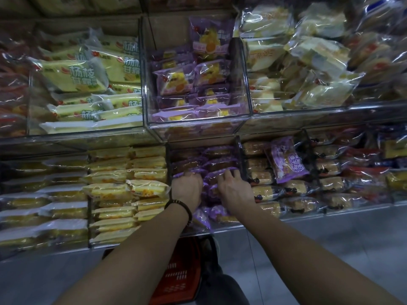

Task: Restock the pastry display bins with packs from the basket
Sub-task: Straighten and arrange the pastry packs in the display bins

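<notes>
Both my hands are down in the lower middle bin (240, 150), which holds rows of purple pastry packs (220, 166). My left hand (187, 189) has its fingers curled into the packs on the left side of that bin. My right hand (234, 190) lies spread over the packs beside it, fingers pressing on their tops. Whether either hand grips one pack is hidden by the hands and wrappers. The red basket (178, 274) stands on the floor below my arms, mostly covered by them.
A clear upper bin (198, 125) of purple packs juts out just above my hands. Yellow packs (123, 194) fill the bins to the left, brown cake packs (271, 190) those to the right, with one stray purple pack (286, 160) on top. Grey floor (330, 243) lies below.
</notes>
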Tool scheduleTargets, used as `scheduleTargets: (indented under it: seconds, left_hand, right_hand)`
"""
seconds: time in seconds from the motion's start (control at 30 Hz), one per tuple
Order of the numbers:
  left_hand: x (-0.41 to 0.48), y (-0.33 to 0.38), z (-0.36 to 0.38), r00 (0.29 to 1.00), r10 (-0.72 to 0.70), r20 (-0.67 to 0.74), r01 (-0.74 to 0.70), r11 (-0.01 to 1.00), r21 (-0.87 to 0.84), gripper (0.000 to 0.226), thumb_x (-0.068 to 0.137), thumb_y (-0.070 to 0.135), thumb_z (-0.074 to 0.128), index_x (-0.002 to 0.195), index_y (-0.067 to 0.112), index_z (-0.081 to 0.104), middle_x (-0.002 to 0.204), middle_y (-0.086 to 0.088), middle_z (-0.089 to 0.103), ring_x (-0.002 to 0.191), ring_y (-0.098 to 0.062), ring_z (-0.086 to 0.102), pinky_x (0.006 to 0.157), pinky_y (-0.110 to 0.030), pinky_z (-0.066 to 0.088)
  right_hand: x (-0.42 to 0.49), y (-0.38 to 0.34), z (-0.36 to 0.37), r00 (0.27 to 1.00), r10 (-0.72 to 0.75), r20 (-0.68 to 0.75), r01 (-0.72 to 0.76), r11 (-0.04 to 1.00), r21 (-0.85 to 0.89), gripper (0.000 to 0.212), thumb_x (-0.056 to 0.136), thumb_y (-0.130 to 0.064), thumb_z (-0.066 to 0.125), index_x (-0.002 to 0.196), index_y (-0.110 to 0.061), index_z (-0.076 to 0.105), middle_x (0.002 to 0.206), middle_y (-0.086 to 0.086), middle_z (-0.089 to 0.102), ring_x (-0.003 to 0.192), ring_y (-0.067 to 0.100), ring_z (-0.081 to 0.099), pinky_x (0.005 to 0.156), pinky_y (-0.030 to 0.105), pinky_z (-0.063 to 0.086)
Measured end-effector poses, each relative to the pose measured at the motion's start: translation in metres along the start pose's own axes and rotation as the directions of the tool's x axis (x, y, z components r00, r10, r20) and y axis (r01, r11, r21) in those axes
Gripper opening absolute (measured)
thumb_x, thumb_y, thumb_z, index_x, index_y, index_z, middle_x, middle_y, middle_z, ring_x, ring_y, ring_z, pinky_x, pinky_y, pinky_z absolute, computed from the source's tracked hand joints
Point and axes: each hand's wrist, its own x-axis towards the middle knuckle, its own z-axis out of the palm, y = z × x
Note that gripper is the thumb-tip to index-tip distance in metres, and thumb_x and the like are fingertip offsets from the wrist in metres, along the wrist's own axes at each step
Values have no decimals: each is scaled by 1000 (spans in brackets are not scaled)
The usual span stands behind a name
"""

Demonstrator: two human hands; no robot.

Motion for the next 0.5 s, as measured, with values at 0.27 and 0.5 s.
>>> scheduleTargets:
  seconds: [0.27, 0.5]
  left_hand:
    - [-15, -19, -2, 988, 114, -105, -119, 992, -48, 65, 98, 48, 66, 145, 15, 35, 135, -15, 48, 90, -29, 71, 72, -39, 51]
    - [-52, -49, 4, 798, 584, -150, -587, 809, 29, 41, 93, 46, 53, 130, 28, 55, 135, -1, 58, 122, -23, 56, 101, -45, 47]
  right_hand:
    - [-14, 13, -10, 996, -13, -92, 24, 993, 116, 57, 83, -36, 80, 132, -19, 56, 120, 3, 68, 117, 29, 56, 75, 38, 55]
    - [-73, 34, 17, 926, -129, -355, 203, 962, 181, 34, 76, -27, 64, 107, -15, 68, 99, 7, 66, 91, 30, 60, 77, 40, 50]
